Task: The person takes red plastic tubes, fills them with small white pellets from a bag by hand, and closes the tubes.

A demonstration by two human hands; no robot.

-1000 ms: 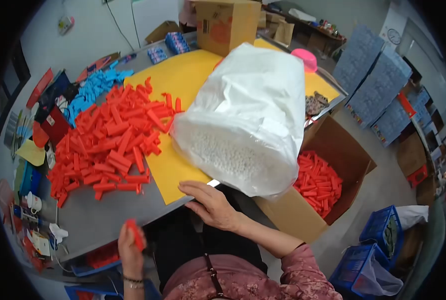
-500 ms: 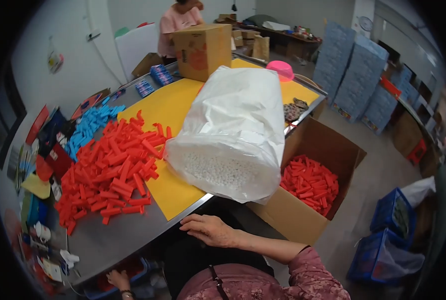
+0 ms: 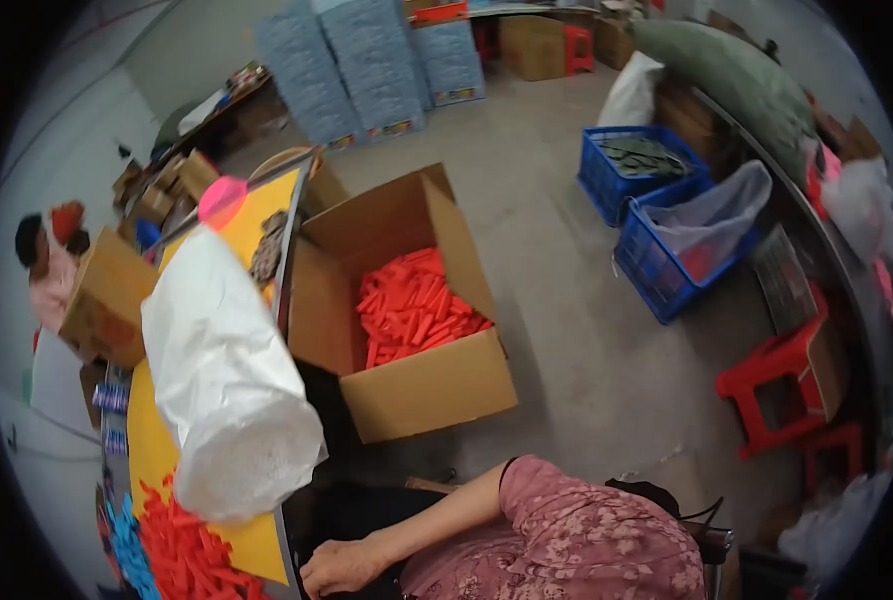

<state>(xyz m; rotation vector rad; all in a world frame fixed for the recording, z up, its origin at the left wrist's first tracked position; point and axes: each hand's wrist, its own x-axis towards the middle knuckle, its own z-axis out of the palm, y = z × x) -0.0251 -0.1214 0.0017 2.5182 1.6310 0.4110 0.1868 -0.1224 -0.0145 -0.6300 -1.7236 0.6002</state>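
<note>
My right hand [image 3: 342, 568] is low in the view, beside the table's front edge and above dark clothing. Its fingers curl downward, and whatever they may hold is hidden. My left hand is out of view. Closest to the right hand on the table are a large white plastic bag [image 3: 216, 370], lying with its wide end toward me, and a heap of red plastic pieces [image 3: 191, 545]. Small white beads show dimly through the bag's clear end. Blue plastic pieces [image 3: 126, 545] lie left of the red heap.
An open cardboard box [image 3: 431, 385] of red pieces [image 3: 416, 305] stands beside the table. Blue crates [image 3: 656, 260] and a red stool [image 3: 776, 385] are at the right. Stacked blue packages [image 3: 376, 70] stand at the back. Another person [image 3: 51, 280] is behind a carton [image 3: 111, 300].
The view has swung right, so the table and bag now appear farther left. My left hand has left the view. My right hand's fingers, earlier loosely stretched, now curl down.
</note>
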